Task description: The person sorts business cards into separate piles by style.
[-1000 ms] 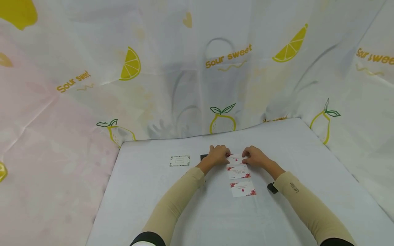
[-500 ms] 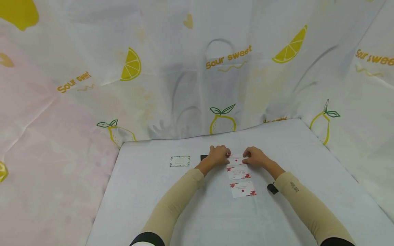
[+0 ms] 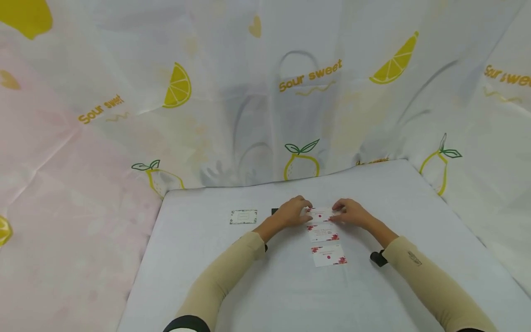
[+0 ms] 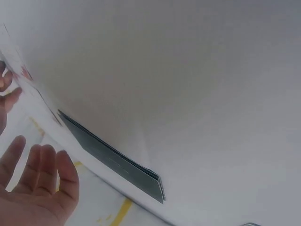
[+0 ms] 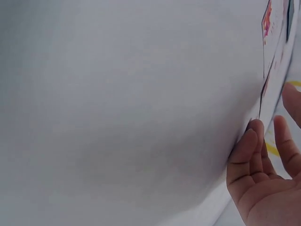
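- Work surface: a desk [image 3: 207, 276] covered in white; a lemon-print curtain [image 3: 298, 92] hangs behind its far edge.
- Work item: the far card [image 3: 322, 214], a white card with red floral corners. It lies flat near the middle of the desk, toward the far edge, as the farthest of three similar cards in a column.
- The middle card [image 3: 321, 232] lies just nearer to the person; the near card [image 3: 328, 255] lies nearer again, apart from it.
- Left hand [image 3: 292, 213]: rests at the left end of the far card, fingertips at its edge. In the left wrist view the fingers [image 4: 44, 169] are extended and relaxed. This grip is spread and pinches nothing.
- Right hand [image 3: 351, 213]: rests at the right end of the same card. In the right wrist view the fingers [image 5: 251, 150] lie straight against the desk at the card edge. This grip is also spread; whether it presses on the card cannot be told.
- A dark stack of cards [image 4: 113, 157] lies flat just left of the left hand.
- A green-bordered card [image 3: 243, 216] lies well apart, toward the left edge.
- Handling, as a judgement: the card is probably light, thin and flexible, liable to slide on the smooth cover and to crease. Flat on the desk, it offers little purchase; take hold at the short ends, lifting one edge with a fingertip or sliding it under light pressure.
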A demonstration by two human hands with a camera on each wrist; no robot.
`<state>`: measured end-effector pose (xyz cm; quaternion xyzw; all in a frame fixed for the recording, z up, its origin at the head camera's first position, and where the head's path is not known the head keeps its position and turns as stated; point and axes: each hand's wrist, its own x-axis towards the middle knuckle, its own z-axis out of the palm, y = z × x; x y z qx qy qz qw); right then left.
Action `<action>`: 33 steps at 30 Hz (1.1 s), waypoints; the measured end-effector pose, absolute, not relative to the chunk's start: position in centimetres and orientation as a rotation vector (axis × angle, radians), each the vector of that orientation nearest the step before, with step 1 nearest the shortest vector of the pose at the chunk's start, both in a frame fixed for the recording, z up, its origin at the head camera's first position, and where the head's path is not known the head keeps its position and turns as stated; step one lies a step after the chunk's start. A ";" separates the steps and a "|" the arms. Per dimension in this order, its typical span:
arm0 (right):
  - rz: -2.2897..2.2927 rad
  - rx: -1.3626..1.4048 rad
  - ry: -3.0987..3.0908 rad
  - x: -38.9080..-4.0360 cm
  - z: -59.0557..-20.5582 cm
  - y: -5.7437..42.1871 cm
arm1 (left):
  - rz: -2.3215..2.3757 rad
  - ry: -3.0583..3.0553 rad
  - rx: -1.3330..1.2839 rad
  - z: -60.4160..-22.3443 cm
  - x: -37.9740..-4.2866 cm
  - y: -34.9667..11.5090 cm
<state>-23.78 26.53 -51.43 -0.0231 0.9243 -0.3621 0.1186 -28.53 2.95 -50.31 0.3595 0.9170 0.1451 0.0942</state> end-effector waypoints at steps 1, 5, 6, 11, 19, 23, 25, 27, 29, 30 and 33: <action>-1.047 -0.074 2.712 -23.6 -51.5 26.7 | 0.437 2.700 1.073 -50.2 -28.4 2.7; -1.024 -0.077 2.747 -23.1 -51.3 27.3 | 0.456 2.664 1.070 -49.8 -27.8 2.0; -1.024 -0.076 2.751 -23.0 -51.2 27.4 | 0.455 2.660 1.071 -49.7 -27.7 1.8; -1.034 -0.092 2.756 -22.4 -51.5 27.6 | 0.431 2.649 1.066 -49.9 -26.9 1.4; -1.015 -0.159 2.775 -20.9 -52.0 26.7 | 0.342 2.679 1.062 -50.3 -25.7 1.9; -1.022 -0.190 2.762 -20.5 -51.9 26.3 | 0.344 2.645 1.040 -50.1 -25.3 2.1; -1.026 -0.210 2.762 -20.3 -51.9 26.0 | 0.354 2.618 1.038 -50.2 -25.1 2.2; -1.032 -0.235 2.758 -20.2 -51.9 25.7 | 0.359 2.603 1.035 -50.3 -25.0 2.3; -1.032 -0.265 2.758 -20.1 -51.9 25.2 | 0.361 2.597 1.024 -50.4 -24.9 2.3; -1.033 -0.274 2.758 -20.0 -51.9 25.1 | 0.361 2.599 1.011 -50.4 -24.8 2.4; -1.021 -0.306 2.770 -19.9 -51.8 24.6 | 0.340 2.617 0.979 -50.5 -24.7 2.4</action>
